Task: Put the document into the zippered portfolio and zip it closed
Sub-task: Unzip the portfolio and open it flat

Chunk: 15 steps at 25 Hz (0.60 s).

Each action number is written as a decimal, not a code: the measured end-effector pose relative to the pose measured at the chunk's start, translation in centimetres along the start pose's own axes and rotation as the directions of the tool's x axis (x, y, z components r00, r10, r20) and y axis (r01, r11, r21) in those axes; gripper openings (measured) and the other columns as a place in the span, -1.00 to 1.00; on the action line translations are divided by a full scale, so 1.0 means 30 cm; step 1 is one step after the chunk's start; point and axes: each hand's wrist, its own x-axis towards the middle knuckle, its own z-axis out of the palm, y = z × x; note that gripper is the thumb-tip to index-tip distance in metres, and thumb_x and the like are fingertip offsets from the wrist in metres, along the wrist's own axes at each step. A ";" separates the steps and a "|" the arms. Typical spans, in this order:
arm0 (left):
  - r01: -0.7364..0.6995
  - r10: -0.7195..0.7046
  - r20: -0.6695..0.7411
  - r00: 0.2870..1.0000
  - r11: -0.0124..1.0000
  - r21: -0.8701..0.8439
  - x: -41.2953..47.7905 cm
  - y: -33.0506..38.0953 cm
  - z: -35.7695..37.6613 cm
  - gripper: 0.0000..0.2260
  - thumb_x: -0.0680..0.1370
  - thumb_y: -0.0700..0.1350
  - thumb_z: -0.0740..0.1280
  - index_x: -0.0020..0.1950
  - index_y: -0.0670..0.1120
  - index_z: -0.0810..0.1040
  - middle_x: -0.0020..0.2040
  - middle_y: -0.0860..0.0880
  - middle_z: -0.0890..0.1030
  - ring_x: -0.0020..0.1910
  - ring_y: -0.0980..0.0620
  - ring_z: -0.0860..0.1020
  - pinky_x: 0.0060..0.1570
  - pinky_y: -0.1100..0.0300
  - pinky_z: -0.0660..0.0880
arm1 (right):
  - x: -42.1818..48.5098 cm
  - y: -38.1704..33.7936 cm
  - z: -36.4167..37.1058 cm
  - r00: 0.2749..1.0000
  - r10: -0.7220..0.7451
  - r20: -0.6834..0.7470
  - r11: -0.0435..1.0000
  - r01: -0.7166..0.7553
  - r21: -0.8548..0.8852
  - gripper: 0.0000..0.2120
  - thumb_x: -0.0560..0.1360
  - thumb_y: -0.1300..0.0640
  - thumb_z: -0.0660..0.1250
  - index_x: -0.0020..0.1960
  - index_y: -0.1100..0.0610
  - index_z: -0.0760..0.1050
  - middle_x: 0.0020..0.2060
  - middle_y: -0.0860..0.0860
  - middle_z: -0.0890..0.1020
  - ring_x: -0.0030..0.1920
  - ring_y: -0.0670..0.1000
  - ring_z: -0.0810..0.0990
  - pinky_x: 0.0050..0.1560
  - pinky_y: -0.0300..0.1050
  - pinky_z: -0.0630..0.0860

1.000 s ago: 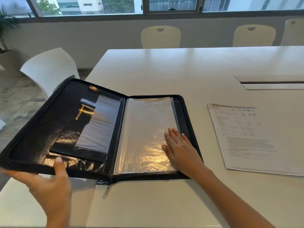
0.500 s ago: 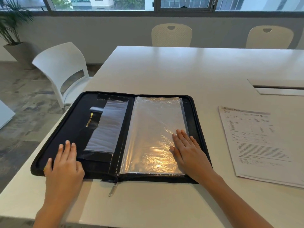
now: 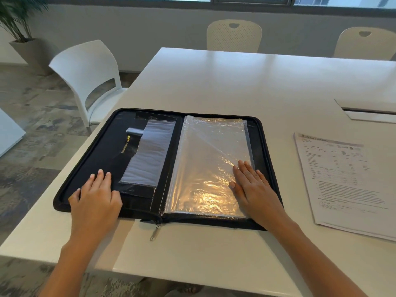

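A black zippered portfolio (image 3: pixel 107 146) lies spread open and flat on the white table (image 3: pixel 235 82). Its left half shows a black pocket with gold lettering and a clear sleeve; its right half holds clear plastic sleeves (image 3: pixel 210 159). The zipper pull (image 3: pixel 155 231) hangs out over the table at the front of the spine. My left hand (image 3: pixel 96 196) rests flat on the near left corner of the cover. On the near right part of the sleeves my right hand (image 3: pixel 255 189) lies flat, fingers straight. The printed document (image 3: pixel 347 183) sits on the table to the right, apart from both hands.
A white chair (image 3: pixel 85 69) stands off the table's left edge, and two cream chairs (image 3: pixel 234 36) at the far side. A cable slot cover (image 3: pixel 368 111) is set into the table at the right. A potted plant (image 3: pixel 23 39) stands at the far left.
The left cover, held raised a second ago, was laid flat, and my left hand now rests on top of it. My right hand stayed on the sleeves.
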 end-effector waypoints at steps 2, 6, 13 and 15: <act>-0.009 0.009 -0.019 1.000 1.000 -0.024 0.007 0.034 -0.011 -0.45 0.54 -0.01 0.05 0.51 -0.17 0.25 0.54 -0.12 0.23 0.53 -0.06 0.15 0.45 -0.16 0.06 | 0.002 -0.003 -0.004 1.000 0.002 0.001 1.000 -0.002 0.000 -0.43 0.62 -0.19 -0.12 0.57 0.02 0.01 0.56 -0.07 -0.03 0.53 -0.12 -0.18 0.52 -0.11 -0.20; -0.201 0.200 -0.044 0.979 0.979 -0.028 0.044 0.206 0.004 -0.35 0.56 0.20 -0.08 0.55 -0.14 0.12 0.56 -0.10 0.16 0.54 -0.05 0.10 0.47 -0.14 0.10 | -0.001 -0.013 -0.010 1.000 0.016 0.010 1.000 -0.016 0.002 -0.45 0.64 -0.16 -0.09 0.57 0.02 0.00 0.57 -0.06 -0.01 0.55 -0.11 -0.16 0.55 -0.09 -0.17; -0.575 0.577 0.126 0.807 0.816 -0.060 0.055 0.624 0.127 -0.30 0.57 0.33 -0.09 0.56 -0.09 0.03 0.59 -0.13 0.01 0.56 -0.11 0.00 0.49 -0.15 0.07 | -0.013 0.067 -0.080 0.986 0.132 -0.101 0.991 -0.133 -0.003 -0.44 0.63 -0.17 -0.09 0.57 0.03 0.05 0.57 -0.01 0.07 0.56 -0.06 -0.13 0.54 -0.04 -0.17; -0.636 0.639 0.144 0.755 0.768 -0.073 0.050 0.724 0.158 -0.33 0.58 0.31 -0.04 0.55 -0.10 0.08 0.58 -0.15 0.06 0.55 -0.13 0.04 0.48 -0.15 0.09 | -0.023 0.121 -0.103 0.968 0.206 -0.143 0.978 -0.209 -0.004 -0.45 0.63 -0.17 -0.06 0.56 0.05 0.09 0.57 0.03 0.12 0.57 -0.01 -0.09 0.52 -0.01 -0.14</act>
